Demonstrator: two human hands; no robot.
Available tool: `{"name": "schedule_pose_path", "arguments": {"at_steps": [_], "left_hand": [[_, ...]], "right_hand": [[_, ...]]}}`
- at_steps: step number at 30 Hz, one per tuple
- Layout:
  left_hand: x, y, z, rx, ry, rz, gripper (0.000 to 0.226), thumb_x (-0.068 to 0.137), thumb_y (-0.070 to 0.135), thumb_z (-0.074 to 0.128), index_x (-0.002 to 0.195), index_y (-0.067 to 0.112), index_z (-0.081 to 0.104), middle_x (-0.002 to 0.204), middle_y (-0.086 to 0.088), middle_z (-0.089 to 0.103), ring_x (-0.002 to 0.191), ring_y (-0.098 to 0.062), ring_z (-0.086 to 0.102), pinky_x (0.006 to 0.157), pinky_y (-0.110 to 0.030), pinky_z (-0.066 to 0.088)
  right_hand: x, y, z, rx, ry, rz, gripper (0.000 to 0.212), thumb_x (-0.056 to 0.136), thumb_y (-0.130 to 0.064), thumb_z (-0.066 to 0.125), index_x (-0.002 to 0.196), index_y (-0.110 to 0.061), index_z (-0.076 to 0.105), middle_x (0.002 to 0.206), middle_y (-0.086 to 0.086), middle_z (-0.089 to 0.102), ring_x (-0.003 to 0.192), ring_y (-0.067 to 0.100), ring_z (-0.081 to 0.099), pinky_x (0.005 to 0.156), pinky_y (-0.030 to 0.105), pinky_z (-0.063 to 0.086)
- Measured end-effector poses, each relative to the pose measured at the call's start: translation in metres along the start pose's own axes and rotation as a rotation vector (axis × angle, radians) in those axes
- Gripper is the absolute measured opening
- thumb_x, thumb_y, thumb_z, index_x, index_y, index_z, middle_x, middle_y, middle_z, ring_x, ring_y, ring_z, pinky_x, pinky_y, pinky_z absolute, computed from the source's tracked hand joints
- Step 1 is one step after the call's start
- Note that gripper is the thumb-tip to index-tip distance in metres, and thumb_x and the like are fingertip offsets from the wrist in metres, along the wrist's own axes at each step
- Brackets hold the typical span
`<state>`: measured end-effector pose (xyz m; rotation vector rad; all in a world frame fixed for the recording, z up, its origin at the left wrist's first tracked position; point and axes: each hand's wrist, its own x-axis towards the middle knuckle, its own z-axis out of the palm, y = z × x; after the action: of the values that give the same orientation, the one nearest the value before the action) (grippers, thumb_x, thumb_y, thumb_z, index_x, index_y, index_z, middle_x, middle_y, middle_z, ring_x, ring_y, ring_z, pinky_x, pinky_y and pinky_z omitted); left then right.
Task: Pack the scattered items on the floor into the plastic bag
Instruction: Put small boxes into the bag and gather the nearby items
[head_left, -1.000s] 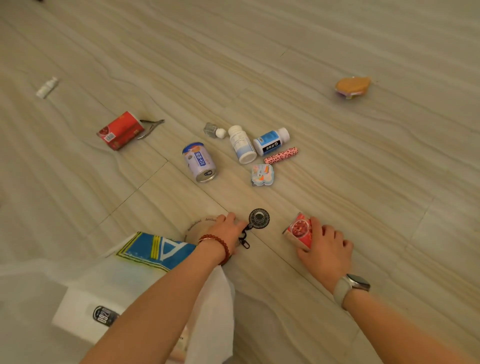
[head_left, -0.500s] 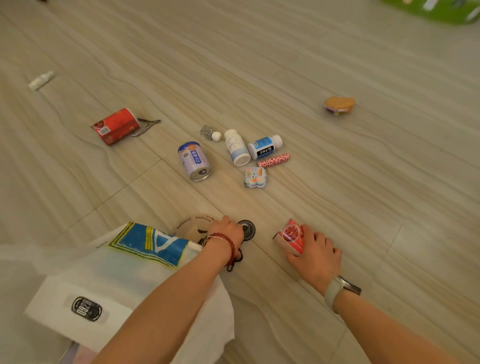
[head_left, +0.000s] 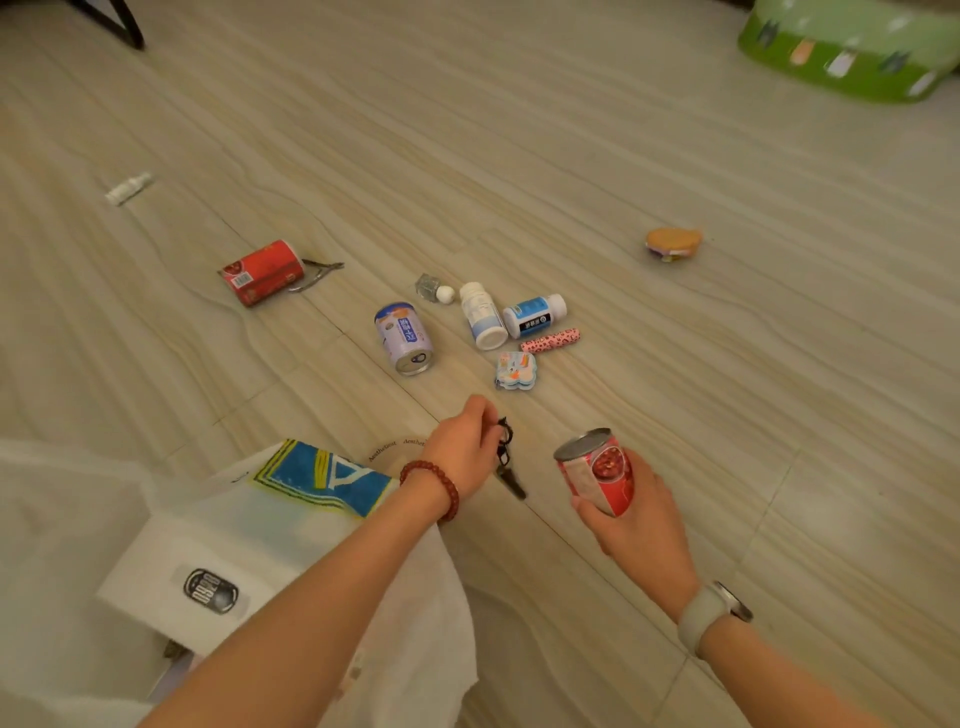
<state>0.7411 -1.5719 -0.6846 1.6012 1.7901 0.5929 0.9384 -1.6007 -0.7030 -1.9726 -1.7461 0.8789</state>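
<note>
Left hand (head_left: 465, 449), lower centre of the frame: fingers pinched on a dark keychain (head_left: 506, 457) dangling above the floor (head_left: 727, 364). Right hand (head_left: 636, 525), just right of it: wrapped round a red can (head_left: 597, 470), lifted, tilted. Plastic bag (head_left: 156, 545), lower left, under the left forearm. Other items scattered mid-frame.

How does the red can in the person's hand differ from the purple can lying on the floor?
The red can is lifted, gripped near upright in the right hand; the purple can lies untouched on its side on the floor. Their labels differ: red against pale purple with a blue top. Both have silver metal ends.
</note>
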Motion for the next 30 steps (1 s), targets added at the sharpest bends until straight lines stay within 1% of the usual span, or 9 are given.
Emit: {"name": "schedule_pose_path", "arguments": {"at_steps": [4,8,11,14,16,20,23,26,30], "left_hand": [[-0.021,0.029,-0.073,-0.114,0.224,0.271,0.008,0.088,0.013,0.050,0.086,0.018,0.044,0.089,0.002,0.051,0.086,-0.020,0.054,0.079,-0.033,0.047],[-0.066,0.037,-0.143,-0.228,0.368,0.334,0.009,0.083,0.027,0.043,0.079,0.031,0.036,0.116,0.006,0.050,0.107,0.001,0.050,0.092,-0.020,0.042],[-0.112,0.029,-0.176,-0.475,0.456,0.227,0.012,0.088,0.020,0.042,0.080,0.026,0.035,0.093,-0.004,0.059,0.076,-0.003,0.057,0.068,-0.015,0.042],[-0.154,0.006,-0.184,-0.555,0.621,-0.016,0.021,0.095,0.011,0.038,0.078,0.024,0.035,0.062,-0.002,0.044,0.045,-0.001,0.042,0.042,-0.011,0.035],[-0.174,-0.010,-0.178,-0.572,0.675,-0.173,0.019,0.096,0.011,0.035,0.080,0.022,0.035,0.062,0.000,0.044,0.046,0.000,0.048,0.037,-0.008,0.035],[-0.196,-0.047,-0.164,-0.519,0.630,-0.403,0.007,0.095,0.017,0.035,0.089,0.017,0.033,0.068,-0.005,0.049,0.041,-0.011,0.050,0.037,-0.016,0.041],[-0.209,-0.069,-0.162,-0.338,0.605,-0.464,0.005,0.093,0.018,0.038,0.091,0.015,0.034,0.073,-0.006,0.054,0.046,-0.018,0.048,0.046,-0.027,0.042],[-0.215,-0.076,-0.160,-0.199,0.634,-0.418,0.006,0.092,0.017,0.043,0.092,0.014,0.039,0.076,0.003,0.054,0.045,-0.015,0.043,0.042,-0.028,0.044],[-0.207,-0.078,-0.155,-0.142,0.630,-0.326,0.008,0.091,0.016,0.046,0.089,0.016,0.038,0.080,0.005,0.059,0.040,-0.009,0.044,0.048,-0.025,0.041]], "right_hand": [[-0.012,-0.058,-0.027,0.311,-0.006,-0.131,0.056,0.073,-0.019,0.073,0.114,-0.032,0.038,0.091,-0.018,0.052,0.073,-0.002,0.054,0.054,0.008,0.045],[-0.028,-0.115,-0.034,0.549,-0.060,-0.184,0.061,0.074,-0.019,0.072,0.125,-0.024,0.039,0.097,-0.023,0.053,0.089,-0.006,0.053,0.077,0.021,0.044],[-0.047,-0.155,-0.033,0.711,-0.192,-0.230,0.049,0.078,-0.018,0.068,0.120,-0.023,0.044,0.101,-0.017,0.058,0.092,-0.001,0.058,0.078,0.026,0.047],[-0.069,-0.185,-0.026,0.823,-0.384,-0.301,0.041,0.074,-0.026,0.072,0.104,-0.035,0.046,0.105,-0.012,0.061,0.095,0.004,0.062,0.078,0.026,0.051],[-0.079,-0.199,-0.015,0.798,-0.525,-0.316,0.047,0.069,-0.031,0.073,0.106,-0.034,0.044,0.108,-0.010,0.061,0.096,0.003,0.062,0.081,0.028,0.053],[-0.096,-0.212,0.010,0.387,-0.740,-0.459,0.056,0.068,-0.035,0.076,0.112,-0.029,0.041,0.101,-0.017,0.059,0.087,-0.005,0.062,0.078,0.022,0.053],[-0.110,-0.204,0.027,-0.266,-0.800,-0.691,0.074,0.061,-0.059,0.065,0.123,-0.033,0.035,0.107,-0.013,0.060,0.094,0.010,0.060,0.083,0.030,0.049],[-0.115,-0.187,0.048,-0.723,-0.593,-0.987,0.078,0.066,-0.068,0.051,0.128,-0.025,0.033,0.103,0.002,0.063,0.093,0.023,0.053,0.082,0.034,0.038],[-0.092,-0.175,0.072,-0.826,-0.231,-1.029,0.071,0.067,-0.066,0.036,0.110,-0.012,0.051,0.082,0.009,0.068,0.079,0.030,0.058,0.074,0.039,0.037]]}}
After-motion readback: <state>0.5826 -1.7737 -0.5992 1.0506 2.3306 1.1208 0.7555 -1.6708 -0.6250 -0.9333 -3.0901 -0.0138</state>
